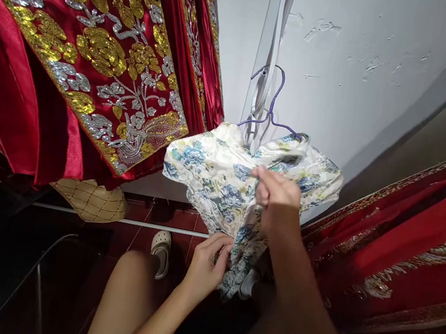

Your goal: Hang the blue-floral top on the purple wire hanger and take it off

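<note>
A cream floral short-sleeved garment (213, 174) with blue and green flowers hangs in front of me on a purple wire hanger (272, 119). Low on its front edge, the thumb and fingers of my left hand (210, 261) pinch the cloth. My right hand (279, 193) is higher up, in front of the chest, its fingers drawn together and slightly blurred. Whether those fingers hold something small cannot be made out. The garment's lower part bunches into dark folds below my hands.
Red gowns with gold and silver embroidery (101, 47) hang at the left, and more red embroidered cloth (406, 251) at the right. A white strap (278, 27) runs down the pale wall behind the hanger. A gold quilted item (92, 198) and my beige clog (161, 245) show below.
</note>
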The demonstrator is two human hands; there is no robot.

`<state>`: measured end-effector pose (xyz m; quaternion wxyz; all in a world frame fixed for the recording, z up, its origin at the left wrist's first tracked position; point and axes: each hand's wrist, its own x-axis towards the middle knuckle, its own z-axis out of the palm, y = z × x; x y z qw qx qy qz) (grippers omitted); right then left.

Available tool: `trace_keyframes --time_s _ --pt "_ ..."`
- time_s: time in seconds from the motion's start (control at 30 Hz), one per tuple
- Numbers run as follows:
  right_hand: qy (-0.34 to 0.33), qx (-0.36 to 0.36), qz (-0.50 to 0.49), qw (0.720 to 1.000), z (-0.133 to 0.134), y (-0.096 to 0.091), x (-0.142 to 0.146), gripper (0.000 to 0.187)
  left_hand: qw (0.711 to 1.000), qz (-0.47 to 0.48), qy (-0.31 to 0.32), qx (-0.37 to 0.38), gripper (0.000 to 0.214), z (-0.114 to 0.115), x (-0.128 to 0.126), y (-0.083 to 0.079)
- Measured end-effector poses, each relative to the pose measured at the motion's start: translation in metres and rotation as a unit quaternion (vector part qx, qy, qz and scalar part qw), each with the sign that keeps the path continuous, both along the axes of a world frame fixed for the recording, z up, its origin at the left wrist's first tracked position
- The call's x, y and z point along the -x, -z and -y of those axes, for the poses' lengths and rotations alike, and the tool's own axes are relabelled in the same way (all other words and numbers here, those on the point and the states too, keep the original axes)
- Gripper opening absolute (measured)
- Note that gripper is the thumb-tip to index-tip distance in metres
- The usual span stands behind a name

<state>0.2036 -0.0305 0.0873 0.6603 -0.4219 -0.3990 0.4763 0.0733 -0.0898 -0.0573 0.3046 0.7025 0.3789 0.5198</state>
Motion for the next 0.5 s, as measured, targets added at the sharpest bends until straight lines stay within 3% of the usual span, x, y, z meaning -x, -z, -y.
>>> trace_keyframes --time_s 0.07,0.13,0.37,0.5 --pt "-0.03 -0.023 -0.034 0.999 -0.018 -0.021 -0.003 0.031 1.0 0.007 -0.011 -0.013 0.018 0.0 -0.004 0.006" --pt "-0.037 -0.046 -0.042 0.997 -0.026 -0.03 -0.002 0.031 1.0 0.008 -0.026 -0.012 0.018 0.001 -0.007 0.014" --pt "-0.017 -0.057 -0.027 0.998 -0.018 -0.022 -0.004 0.033 0.999 -0.046 0.0 -0.026 0.02 -0.006 0.006 0.044" --pt "-0.052 -0.083 0.031 0.995 -0.015 -0.023 -0.01 0.032 0.997 -0.079 0.023 -0.008 0.019 -0.018 0.02 0.038"
